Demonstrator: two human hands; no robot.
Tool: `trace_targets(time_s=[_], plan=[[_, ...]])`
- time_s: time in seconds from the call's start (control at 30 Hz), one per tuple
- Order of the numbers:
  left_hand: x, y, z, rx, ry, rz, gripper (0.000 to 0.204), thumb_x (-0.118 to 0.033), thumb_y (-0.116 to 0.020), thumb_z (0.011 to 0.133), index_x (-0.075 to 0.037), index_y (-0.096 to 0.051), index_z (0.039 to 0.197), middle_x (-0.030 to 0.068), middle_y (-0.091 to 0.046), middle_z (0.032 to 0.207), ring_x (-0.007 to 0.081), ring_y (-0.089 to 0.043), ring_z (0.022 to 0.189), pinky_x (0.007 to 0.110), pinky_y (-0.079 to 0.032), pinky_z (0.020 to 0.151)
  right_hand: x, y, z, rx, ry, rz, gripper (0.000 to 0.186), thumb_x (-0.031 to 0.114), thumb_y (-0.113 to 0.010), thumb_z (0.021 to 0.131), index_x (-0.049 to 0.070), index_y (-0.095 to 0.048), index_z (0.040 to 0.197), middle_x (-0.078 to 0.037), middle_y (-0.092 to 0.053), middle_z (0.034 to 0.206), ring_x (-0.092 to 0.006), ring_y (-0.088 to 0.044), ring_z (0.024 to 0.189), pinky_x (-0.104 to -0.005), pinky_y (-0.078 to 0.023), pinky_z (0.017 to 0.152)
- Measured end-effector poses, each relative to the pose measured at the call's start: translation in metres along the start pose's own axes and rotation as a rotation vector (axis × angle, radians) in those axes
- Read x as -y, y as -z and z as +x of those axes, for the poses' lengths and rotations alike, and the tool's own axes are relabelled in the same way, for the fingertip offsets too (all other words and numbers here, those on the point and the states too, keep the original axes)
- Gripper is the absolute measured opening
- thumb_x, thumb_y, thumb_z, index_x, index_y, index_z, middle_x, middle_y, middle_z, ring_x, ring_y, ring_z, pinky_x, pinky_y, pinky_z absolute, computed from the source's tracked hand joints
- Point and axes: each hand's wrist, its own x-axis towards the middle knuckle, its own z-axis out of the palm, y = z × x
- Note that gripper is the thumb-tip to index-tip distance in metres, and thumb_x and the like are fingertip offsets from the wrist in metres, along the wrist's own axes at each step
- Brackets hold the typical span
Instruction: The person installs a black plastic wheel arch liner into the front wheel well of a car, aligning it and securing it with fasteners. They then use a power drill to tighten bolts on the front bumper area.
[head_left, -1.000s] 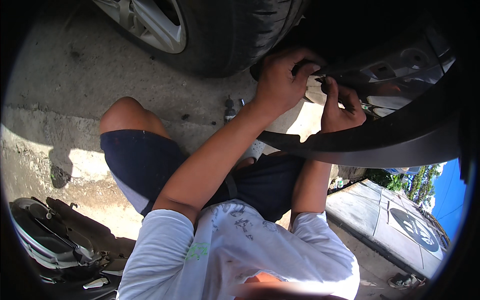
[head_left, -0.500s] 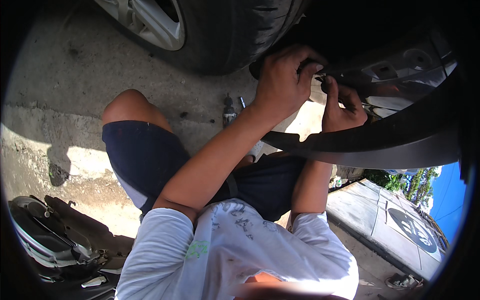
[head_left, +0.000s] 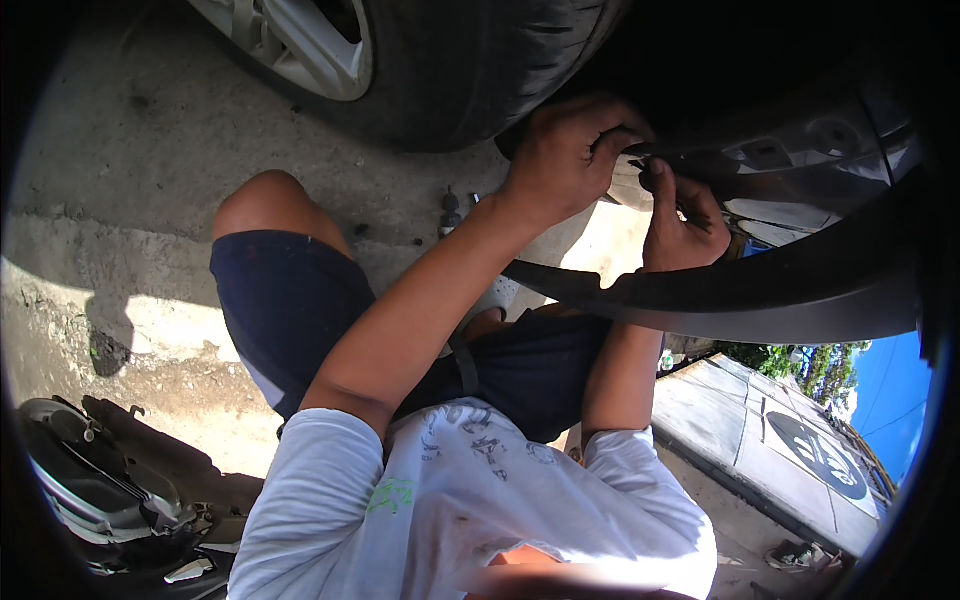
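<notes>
Both hands work close together under a dark car body panel (head_left: 835,155), just behind a tyre (head_left: 470,75). My left hand (head_left: 570,160) is closed, its fingers curled and its thumb bent at the panel's lower edge. What lies under its fingertips is hidden in shadow. Beside it, my right hand (head_left: 688,222) is closed too, thumb up and fingers folded, at a small dark piece between the two thumbs that I cannot make out. A long black curved trim strip (head_left: 770,290) passes below the hands and across my right forearm.
A silver wheel rim (head_left: 335,60) shows at the top. On the concrete stands a small dark bottle (head_left: 450,212), left of my left forearm. A motorcycle (head_left: 110,495) is at lower left. Shoes (head_left: 795,555) lie at lower right, near a pale wall (head_left: 720,420).
The view has shifted slightly, and my left forearm now lies nearer the bottle. Both hands stay at nearly the same spot, with only small finger movement.
</notes>
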Motion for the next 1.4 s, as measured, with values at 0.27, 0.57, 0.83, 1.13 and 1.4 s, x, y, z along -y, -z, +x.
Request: trace_targets(time_s=[0.27, 0.57, 0.83, 1.13, 1.4], plan=[[-0.027, 0.0, 0.0, -0.008, 0.157, 0.123, 0.012, -0.001, -0.073, 0.092, -0.002, -0.076, 0.103, 0.0139, -0.077, 0.09, 0.0271, -0.078, 0.083, 0.034, -0.06, 0.075, -0.001, -0.001, 0.001, 0.005, 0.008, 0.025, 0.023, 0.02, -0.084, 0.095, -0.003, -0.08, 0.092, -0.011, -0.081, 0.084, -0.013, -0.075, 0.078, -0.0265, -0.056, 0.079], [-0.038, -0.008, -0.003, -0.071, 0.506, -0.115, 0.013, -0.008, -0.072, 0.097, 0.002, -0.075, 0.104, 0.0163, -0.077, 0.087, 0.0191, -0.076, 0.078, 0.031, -0.057, 0.073, 0.005, -0.004, -0.001, -0.025, 0.011, 0.038, 0.02, 0.014, -0.085, 0.093, -0.004, -0.078, 0.089, -0.011, -0.08, 0.082, -0.0117, -0.073, 0.075, -0.0249, -0.055, 0.077], [-0.032, -0.009, -0.007, -0.047, 0.366, -0.037, 0.009, -0.006, -0.073, 0.095, 0.0, -0.075, 0.102, 0.0146, -0.077, 0.089, 0.0233, -0.075, 0.079, 0.034, -0.056, 0.071, 0.002, 0.0, -0.004, -0.012, 0.12, -0.068, 0.016, 0.01, -0.082, 0.095, -0.004, -0.078, 0.091, -0.011, -0.08, 0.082, -0.0122, -0.075, 0.078, -0.0253, -0.056, 0.079], [-0.011, 0.0, -0.001, 0.005, 0.002, 0.076, 0.014, -0.001, -0.074, 0.09, -0.004, -0.078, 0.102, 0.0128, -0.077, 0.093, 0.03, -0.076, 0.084, 0.037, -0.058, 0.072, 0.002, -0.001, -0.001, 0.012, 0.048, -0.006, 0.016, 0.01, -0.082, 0.095, -0.005, -0.078, 0.092, -0.012, -0.08, 0.084, -0.0133, -0.076, 0.078, -0.0258, -0.058, 0.079], [-0.024, 0.001, -0.026, -0.047, 0.383, -0.249, 0.024, -0.011, -0.071, 0.101, 0.001, -0.075, 0.121, 0.0175, -0.078, 0.118, 0.0267, -0.078, 0.107, 0.034, -0.06, 0.088, -0.002, -0.001, 0.001, 0.009, 0.105, -0.052, 0.015, 0.009, -0.083, 0.094, -0.004, -0.078, 0.091, -0.011, -0.08, 0.083, -0.0126, -0.075, 0.077, -0.0258, -0.058, 0.077]])
